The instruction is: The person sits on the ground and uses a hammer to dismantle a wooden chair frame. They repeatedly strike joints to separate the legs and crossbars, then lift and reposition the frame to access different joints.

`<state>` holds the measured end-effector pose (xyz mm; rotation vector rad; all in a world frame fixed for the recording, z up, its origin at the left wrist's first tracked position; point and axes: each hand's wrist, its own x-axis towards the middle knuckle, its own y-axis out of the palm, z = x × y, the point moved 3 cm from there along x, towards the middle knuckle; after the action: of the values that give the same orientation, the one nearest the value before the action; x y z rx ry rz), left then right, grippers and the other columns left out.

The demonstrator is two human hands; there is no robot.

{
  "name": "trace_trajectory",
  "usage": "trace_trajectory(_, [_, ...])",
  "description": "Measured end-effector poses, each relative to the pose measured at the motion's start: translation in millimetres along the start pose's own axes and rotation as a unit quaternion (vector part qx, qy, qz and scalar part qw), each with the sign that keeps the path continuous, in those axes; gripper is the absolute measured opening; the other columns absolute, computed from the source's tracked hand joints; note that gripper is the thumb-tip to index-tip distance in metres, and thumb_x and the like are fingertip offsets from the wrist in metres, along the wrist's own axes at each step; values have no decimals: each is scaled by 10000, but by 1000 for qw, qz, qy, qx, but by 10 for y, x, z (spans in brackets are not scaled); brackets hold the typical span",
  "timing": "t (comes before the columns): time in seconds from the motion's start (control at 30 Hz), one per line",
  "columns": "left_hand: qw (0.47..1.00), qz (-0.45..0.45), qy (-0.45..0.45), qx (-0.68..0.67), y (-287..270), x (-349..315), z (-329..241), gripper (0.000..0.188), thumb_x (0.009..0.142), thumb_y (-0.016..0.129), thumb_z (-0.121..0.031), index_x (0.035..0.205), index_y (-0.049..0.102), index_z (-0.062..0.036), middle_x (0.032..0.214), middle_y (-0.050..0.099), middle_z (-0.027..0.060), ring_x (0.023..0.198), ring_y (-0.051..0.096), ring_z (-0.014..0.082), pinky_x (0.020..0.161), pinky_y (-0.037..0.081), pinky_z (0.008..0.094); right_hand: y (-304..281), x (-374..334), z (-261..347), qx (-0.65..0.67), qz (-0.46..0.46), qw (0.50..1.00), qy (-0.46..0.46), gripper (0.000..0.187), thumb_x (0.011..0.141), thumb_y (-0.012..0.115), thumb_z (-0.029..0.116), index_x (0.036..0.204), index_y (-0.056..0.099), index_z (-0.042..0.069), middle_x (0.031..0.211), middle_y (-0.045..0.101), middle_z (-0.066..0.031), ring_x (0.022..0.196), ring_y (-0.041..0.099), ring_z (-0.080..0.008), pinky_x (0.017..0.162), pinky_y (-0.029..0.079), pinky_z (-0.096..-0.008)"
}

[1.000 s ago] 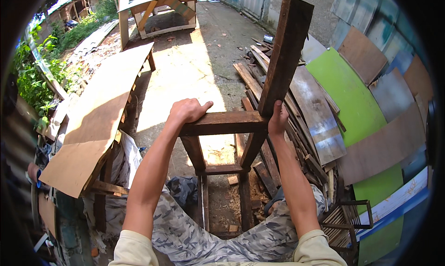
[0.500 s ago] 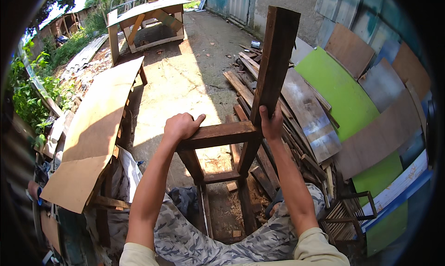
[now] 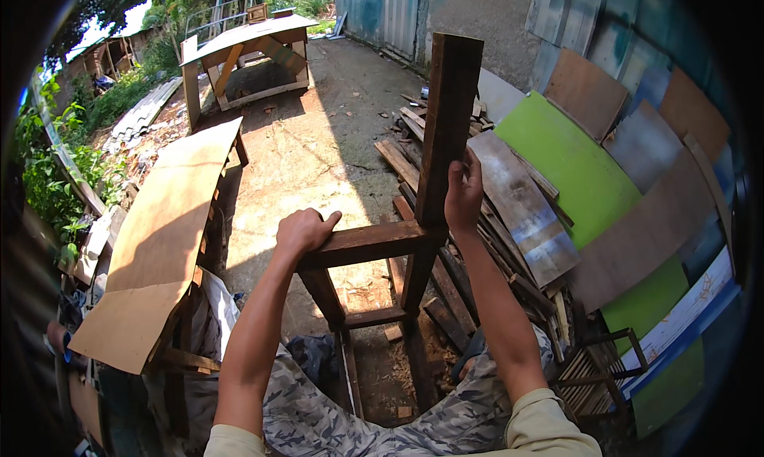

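Observation:
A dark wooden frame (image 3: 370, 242) stands between my legs, built of thick beams with a crossbar lower down. One long post (image 3: 446, 130) rises from its right corner, well above the top rail. My left hand (image 3: 304, 232) is closed over the left end of that rail, its thumb lying toward the right. Against the right side of the post rests my right hand (image 3: 464, 190), with fingers stretched upward and thumb apart from them; part of the fingers' contact with the wood is hidden.
Scrap boards (image 3: 509, 258) lie piled on the right, beside leaning green panels (image 3: 569, 166) and brown sheets. On the left is a long low plywood-topped table (image 3: 163, 218). Another wooden table (image 3: 251, 39) stands farther back. A slatted wooden piece (image 3: 593, 377) sits at lower right.
My right hand has slid up the post, and its fingers have straightened. The frame and post appear slightly lower and farther left. My left hand stays on the rail.

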<state>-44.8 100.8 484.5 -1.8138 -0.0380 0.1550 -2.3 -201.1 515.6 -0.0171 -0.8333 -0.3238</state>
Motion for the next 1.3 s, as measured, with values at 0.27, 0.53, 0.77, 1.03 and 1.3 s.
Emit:
trace_trajectory(0.27, [1000,10,-14,-4,9,41,74,721,912,454,-672,912,764,-21,919,729,224,904,705,368,856,529,459,29,1017,617,51,29,997,46,398,999,633,337,1206,661,-2,1038,711,-57,910,658,-100,754,555,-264])
trace_trajectory(0.53, [1000,19,-15,-10,-49,18,15,706,917,457,-664,924,766,-29,936,731,219,922,705,357,874,525,452,56,1192,566,-23,98,995,29,421,1040,512,357,1228,651,8,880,713,-78,770,657,-96,694,520,-272])
trace_trajectory(0.77, [1000,-4,-1,-18,-23,41,61,712,902,479,-672,900,767,-21,905,728,230,893,704,378,823,538,467,90,1226,596,-100,124,986,-58,443,1071,437,336,1293,602,-10,832,634,0,709,533,-67,652,462,-267])
trace_trajectory(1.03, [1000,4,-1,-29,-56,-46,27,642,902,523,-621,977,766,-32,938,735,209,929,704,361,873,532,443,51,1127,648,-52,116,992,-15,457,1056,439,350,1297,600,-3,1117,704,-168,1055,658,-230,912,485,-336])
trace_trajectory(1.3, [994,-88,33,-56,-5,-142,50,557,908,553,-594,971,757,-80,885,737,192,872,708,358,805,546,456,-108,863,664,49,147,988,7,430,1050,491,278,1387,554,18,1201,676,-74,1078,609,-126,954,465,-278])
